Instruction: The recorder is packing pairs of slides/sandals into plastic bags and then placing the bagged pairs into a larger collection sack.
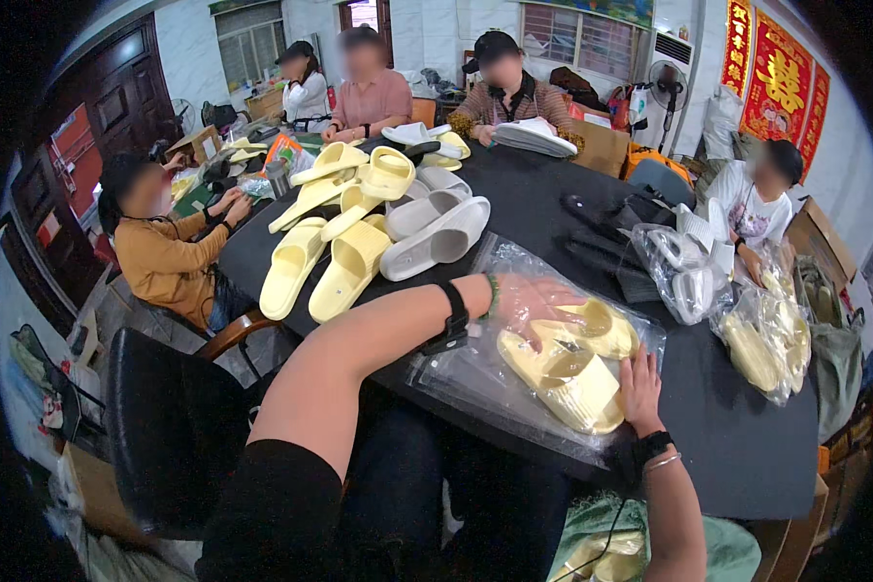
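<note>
A pair of pale yellow slide slippers [565,373] lies in a clear plastic bag [475,364] at the table's near edge. My left hand [529,299] reaches over the far slipper end, seen through the film, with its fingers stretched out beside the slippers; whether it grips one cannot be made out. My right hand [641,390] lies against the bag's right side, fingers extended, next to the slipper toes. More clear film is spread under my left forearm.
Loose yellow slippers [354,262] and grey slippers [436,238] are piled at left on the black table [737,436]. Bagged white slippers [689,281], bagged yellow slippers [761,339] and black slippers [601,242] lie at right. Several people sit around. A green sack [718,548] stands below.
</note>
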The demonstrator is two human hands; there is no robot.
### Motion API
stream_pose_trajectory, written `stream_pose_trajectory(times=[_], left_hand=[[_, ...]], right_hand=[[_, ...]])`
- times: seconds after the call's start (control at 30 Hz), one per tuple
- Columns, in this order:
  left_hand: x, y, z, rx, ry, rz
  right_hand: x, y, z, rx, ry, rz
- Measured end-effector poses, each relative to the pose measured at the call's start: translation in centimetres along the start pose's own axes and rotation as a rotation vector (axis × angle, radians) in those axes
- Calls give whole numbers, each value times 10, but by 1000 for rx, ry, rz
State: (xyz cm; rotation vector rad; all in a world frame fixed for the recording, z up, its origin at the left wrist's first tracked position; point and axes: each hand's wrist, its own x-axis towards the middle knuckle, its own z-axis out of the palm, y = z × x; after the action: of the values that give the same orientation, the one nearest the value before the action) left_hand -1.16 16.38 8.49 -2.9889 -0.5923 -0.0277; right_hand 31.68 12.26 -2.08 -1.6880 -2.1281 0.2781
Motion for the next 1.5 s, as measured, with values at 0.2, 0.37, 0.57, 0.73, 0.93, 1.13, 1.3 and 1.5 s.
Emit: stream_pose_trajectory(times=[0.2,0.37,0.57,0.73,0.93,1.13,1.3,1.5], left_hand=[[43,-3,18,-164,15,51],[73,16,51,-281,124,-136],[82,32,34,-320,90,-255],[46,-4,61,-108,42,-282],[-62,-45,64,53,-19,-413],[-150,-27,54,-147,188,-658],[-154,21,-1,-98,429,-853],[-159,45,-98,428,663,-997]], right_hand=[[-3,-12,-10,14,-28,82],[-3,-23,-12,29,-64,81],[-10,-14,-10,31,-56,89],[-2,-23,-6,-139,-79,58],[-1,-34,-10,-253,-53,30],[-4,-31,-6,-271,-22,16],[-8,-23,-9,-264,-55,38],[-8,-20,-10,-270,-41,33]])
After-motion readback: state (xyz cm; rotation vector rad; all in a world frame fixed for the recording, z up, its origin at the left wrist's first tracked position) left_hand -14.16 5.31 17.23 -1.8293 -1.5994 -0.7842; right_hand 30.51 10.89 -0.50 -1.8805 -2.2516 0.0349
